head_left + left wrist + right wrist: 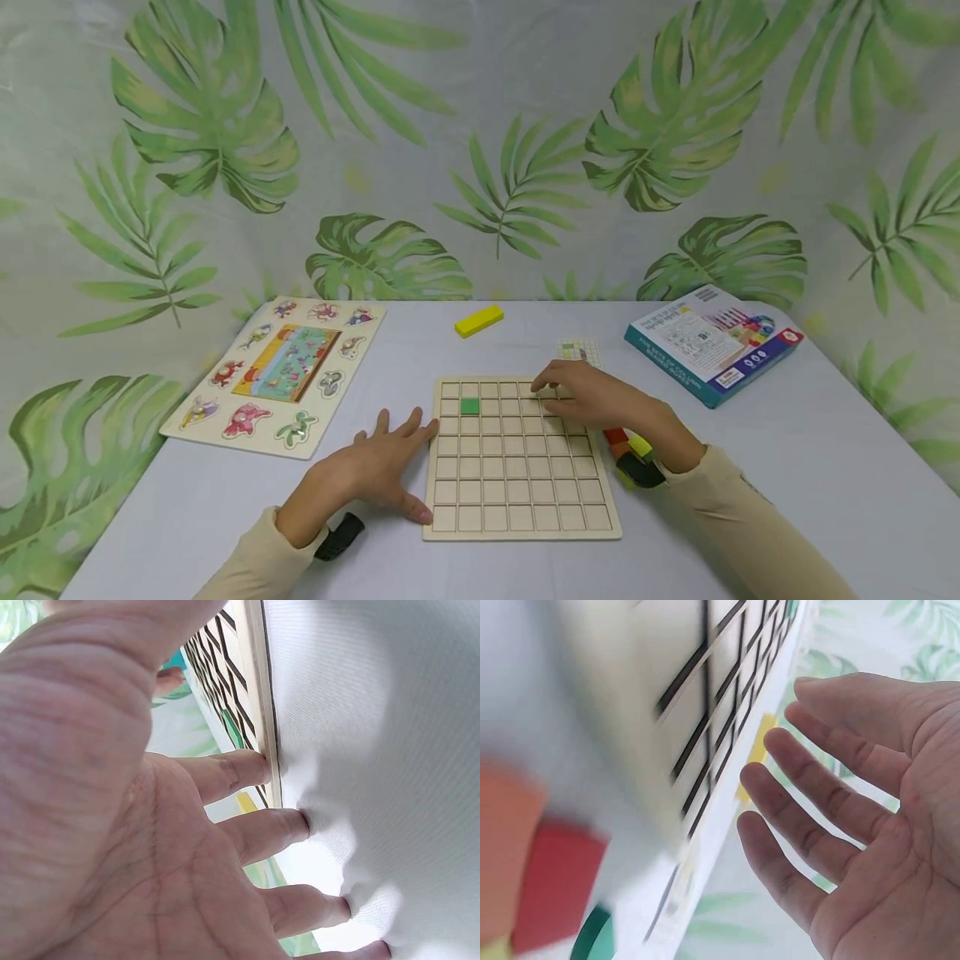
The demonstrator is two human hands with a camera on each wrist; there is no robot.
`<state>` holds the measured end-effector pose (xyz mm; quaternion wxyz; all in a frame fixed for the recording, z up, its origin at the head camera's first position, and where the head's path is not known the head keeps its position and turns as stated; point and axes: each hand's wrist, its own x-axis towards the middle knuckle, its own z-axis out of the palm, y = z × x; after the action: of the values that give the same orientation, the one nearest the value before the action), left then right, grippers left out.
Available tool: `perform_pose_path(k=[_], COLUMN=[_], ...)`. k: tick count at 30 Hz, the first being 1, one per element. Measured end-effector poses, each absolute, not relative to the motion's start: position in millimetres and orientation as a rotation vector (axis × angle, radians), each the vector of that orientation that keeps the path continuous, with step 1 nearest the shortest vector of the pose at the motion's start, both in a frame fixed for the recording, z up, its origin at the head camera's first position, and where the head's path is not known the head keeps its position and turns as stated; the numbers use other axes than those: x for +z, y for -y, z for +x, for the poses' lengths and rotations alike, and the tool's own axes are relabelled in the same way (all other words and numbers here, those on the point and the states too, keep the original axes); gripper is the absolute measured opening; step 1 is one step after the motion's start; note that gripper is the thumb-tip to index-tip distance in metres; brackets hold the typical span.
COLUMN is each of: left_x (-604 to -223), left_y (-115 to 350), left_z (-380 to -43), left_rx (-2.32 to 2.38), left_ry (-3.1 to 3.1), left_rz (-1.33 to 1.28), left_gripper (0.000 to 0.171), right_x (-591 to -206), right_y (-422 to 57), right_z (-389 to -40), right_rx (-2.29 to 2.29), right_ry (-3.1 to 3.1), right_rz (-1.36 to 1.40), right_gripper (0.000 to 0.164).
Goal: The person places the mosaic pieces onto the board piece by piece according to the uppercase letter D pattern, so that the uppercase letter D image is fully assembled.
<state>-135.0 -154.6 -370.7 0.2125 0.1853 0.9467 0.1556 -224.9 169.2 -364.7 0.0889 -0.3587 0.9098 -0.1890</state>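
A wooden grid board (522, 467) lies flat on the table, with one green square tile (470, 406) in a cell near its upper left corner. My left hand (386, 462) rests spread along the board's left side, thumb near the lower corner. In the left wrist view, its index finger (232, 771) touches the board's edge and the other fingertips rest on the cloth. Over the upper right cells hovers my right hand (600, 396), fingers loosely bent. The right wrist view shows nothing between that hand's fingers (802, 810).
Red (616, 437) and yellow blocks (640, 446) lie right of the board, partly hidden by my right wrist. Behind stand a yellow bar (479, 321) and a small patterned card (578, 351). A picture puzzle (273, 383) lies left; a boxed set (712, 343) lies right.
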Motion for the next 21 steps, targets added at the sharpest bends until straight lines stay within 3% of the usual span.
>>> perform_pose_path(k=[21], left_x=[-368.5], left_y=[153.9], left_z=[-133.8], left_rx=[0.422], left_ry=[-2.63], left_rz=[0.503], left_gripper=[0.117], right_x=[-366.3], right_y=[-235.6], right_z=[-216.1], right_rx=[-0.595], right_ry=[-2.748], right_rz=[-0.862], right_gripper=[0.027])
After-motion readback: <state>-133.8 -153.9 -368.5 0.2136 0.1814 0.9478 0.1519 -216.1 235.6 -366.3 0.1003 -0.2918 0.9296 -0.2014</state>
